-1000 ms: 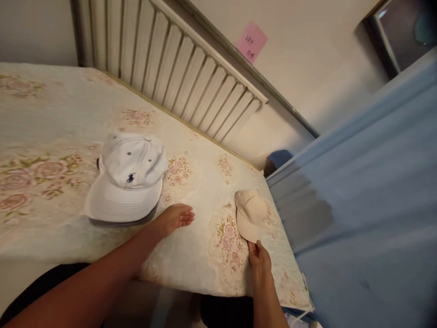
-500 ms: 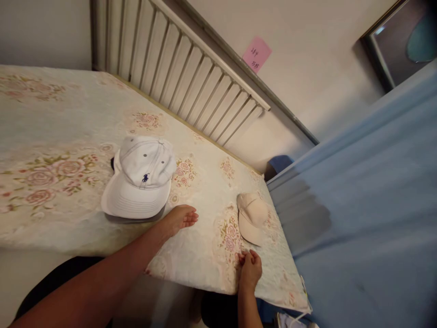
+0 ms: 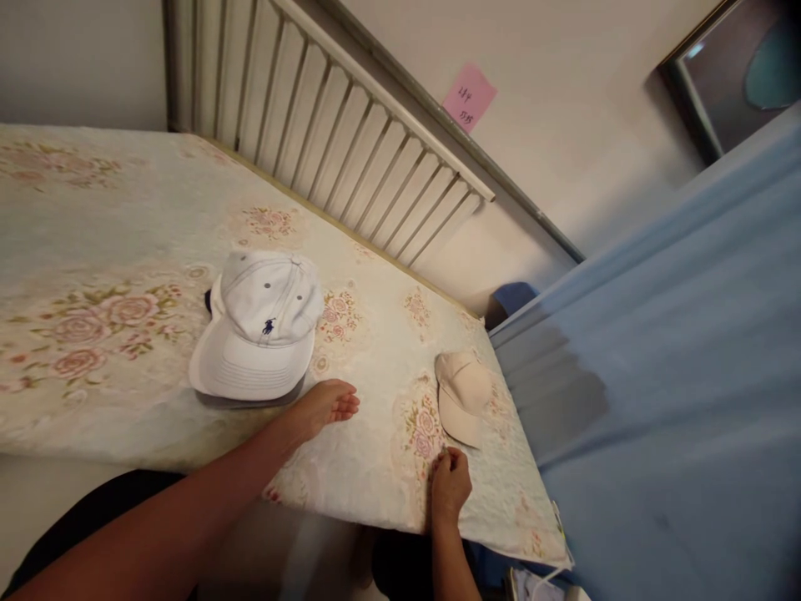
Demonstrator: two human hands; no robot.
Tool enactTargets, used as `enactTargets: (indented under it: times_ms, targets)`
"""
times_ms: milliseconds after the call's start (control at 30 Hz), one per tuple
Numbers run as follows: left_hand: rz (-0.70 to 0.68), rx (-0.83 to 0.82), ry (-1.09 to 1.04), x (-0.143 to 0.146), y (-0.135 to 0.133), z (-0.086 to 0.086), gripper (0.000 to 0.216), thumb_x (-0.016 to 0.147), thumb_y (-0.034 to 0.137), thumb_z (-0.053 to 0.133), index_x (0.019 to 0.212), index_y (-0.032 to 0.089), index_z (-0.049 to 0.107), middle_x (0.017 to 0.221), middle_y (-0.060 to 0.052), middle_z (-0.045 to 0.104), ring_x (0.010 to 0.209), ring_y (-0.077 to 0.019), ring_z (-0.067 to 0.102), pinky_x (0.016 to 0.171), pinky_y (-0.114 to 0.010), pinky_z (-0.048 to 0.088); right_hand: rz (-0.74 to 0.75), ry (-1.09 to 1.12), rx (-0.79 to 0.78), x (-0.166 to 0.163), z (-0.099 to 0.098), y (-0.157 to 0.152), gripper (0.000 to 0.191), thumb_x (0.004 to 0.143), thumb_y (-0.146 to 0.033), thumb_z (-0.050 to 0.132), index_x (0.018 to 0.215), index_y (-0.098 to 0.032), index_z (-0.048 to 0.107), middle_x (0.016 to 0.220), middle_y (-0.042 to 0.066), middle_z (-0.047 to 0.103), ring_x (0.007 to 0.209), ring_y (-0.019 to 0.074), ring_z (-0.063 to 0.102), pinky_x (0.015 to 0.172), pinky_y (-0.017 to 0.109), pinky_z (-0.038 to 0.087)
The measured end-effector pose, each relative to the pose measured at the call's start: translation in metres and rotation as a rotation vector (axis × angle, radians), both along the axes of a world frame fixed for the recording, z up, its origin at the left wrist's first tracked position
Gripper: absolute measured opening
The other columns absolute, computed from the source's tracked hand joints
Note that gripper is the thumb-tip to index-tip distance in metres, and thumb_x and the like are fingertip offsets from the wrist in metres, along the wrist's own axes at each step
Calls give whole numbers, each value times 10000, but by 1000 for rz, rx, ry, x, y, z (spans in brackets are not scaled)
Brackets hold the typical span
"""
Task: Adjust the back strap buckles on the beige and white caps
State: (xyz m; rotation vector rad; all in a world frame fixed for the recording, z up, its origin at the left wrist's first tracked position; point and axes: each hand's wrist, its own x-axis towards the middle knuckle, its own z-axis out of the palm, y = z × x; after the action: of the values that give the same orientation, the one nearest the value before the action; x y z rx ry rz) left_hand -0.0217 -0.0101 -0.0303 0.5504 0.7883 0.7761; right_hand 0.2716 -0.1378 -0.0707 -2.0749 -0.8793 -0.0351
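Two bare hands of yours in frame, both over the floral sheet [image 3: 375, 467]. Your left hand [image 3: 329, 405], just below frame center: open, fingers straight and held together, pointing right. Can't tell if it's resting on the sheet or hovering just above. Your right hand [image 3: 451, 480], lower right of center: narrow, fingers curled in loosely. Can't tell if anything small is pinched at the fingertips.

Nearest your right hand is the beige baseball cap [image 3: 463, 392], right of center. It sits crown up, brim toward the bottom of the frame; your fingers are just below the brim, looks like a small gap. Nearest your left hand is the white baseball cap [image 3: 266, 309], left of center: crown up, brim toward lower left, navy horse-and-rider logo [image 3: 269, 326] on the front. Your left wrist is close to its brim; contact unclear. Gray edge shows under that brim, can't tell if it's shadow or a second brim. The two caps lie well apart, your left hand between them.

Further out: cream radiator [image 3: 350, 125] along the far edge, upper center; pink note [image 3: 469, 98] on the wall [image 3: 563, 100] above it, handwriting too small for you to read. Blue curtain [image 3: 657, 376] fills the right side. Dark frame [image 3: 692, 108] in the upper right corner.
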Motion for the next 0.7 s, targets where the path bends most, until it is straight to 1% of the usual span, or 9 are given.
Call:
enactTargets:
  times_ms: [133,267,500,700]
  targets:
    - [-12,13,0,-3,-3,0,312,616,303,736,820,141,563,708,-59,682,658,-169,649,684,-301,505,8,-115,-90,-2,3,0,221,787,-318,460,874,-188,617,773,67,689,695,223,612,651,302,413]
    - [-32,32,-29,-8,-4,-2,314,632,307,739,834,142,564,730,-59,683,686,-173,655,713,-311,506,19,-149,-142,-3,4,0,240,798,-321,436,909,-194,606,861,85,693,770,243,618,699,317,415]
    - [-41,24,-58,-14,-6,-9,286,663,287,721,852,145,560,731,-55,684,691,-172,658,717,-312,508,29,-170,-127,-4,5,0,264,810,-336,418,901,-185,615,870,101,691,774,249,617,717,325,413]
    - [-31,16,-54,-13,-6,-6,263,668,268,712,846,144,563,722,-60,684,686,-176,659,708,-311,509,36,-175,-138,-6,6,0,265,809,-329,411,908,-185,610,873,101,689,804,255,619,747,329,416]
